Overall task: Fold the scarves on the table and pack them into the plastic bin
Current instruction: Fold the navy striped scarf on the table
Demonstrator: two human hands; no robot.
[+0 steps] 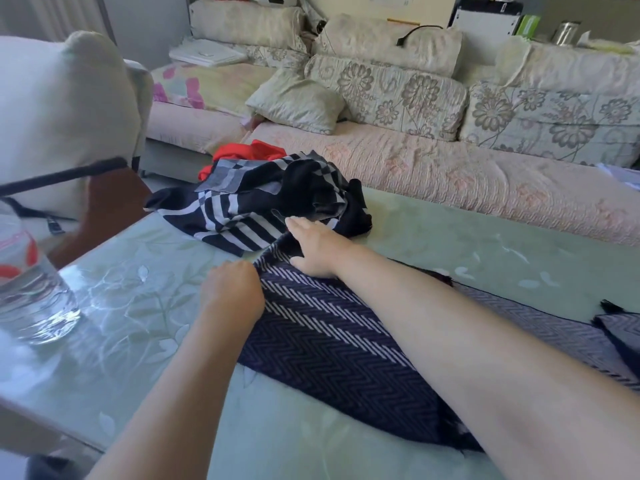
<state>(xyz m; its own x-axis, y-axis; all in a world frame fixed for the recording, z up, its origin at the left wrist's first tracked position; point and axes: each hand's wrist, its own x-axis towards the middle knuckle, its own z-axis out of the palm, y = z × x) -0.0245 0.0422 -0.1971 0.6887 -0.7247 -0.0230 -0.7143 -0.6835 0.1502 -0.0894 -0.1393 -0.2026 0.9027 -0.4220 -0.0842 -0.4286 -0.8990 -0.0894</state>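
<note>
Herringbone scarf in navy and white lies flat across the middle of the tabletop, running off toward 4 o'clock. The left grip is curled, pinching the scarf's 9 o'clock edge, while the right grip is spread, its straight fingers pressing the scarf's far end. At 12 o'clock, touching that end, a crumpled checked scarf sits with red cloth behind it, and a water bottle stands at 9 o'clock.

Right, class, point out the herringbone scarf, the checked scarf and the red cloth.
herringbone scarf (311, 368): head view, on its dark zigzag middle.
checked scarf (239, 206): head view, on its striped front fold.
red cloth (252, 152): head view, on its top fold.
</note>
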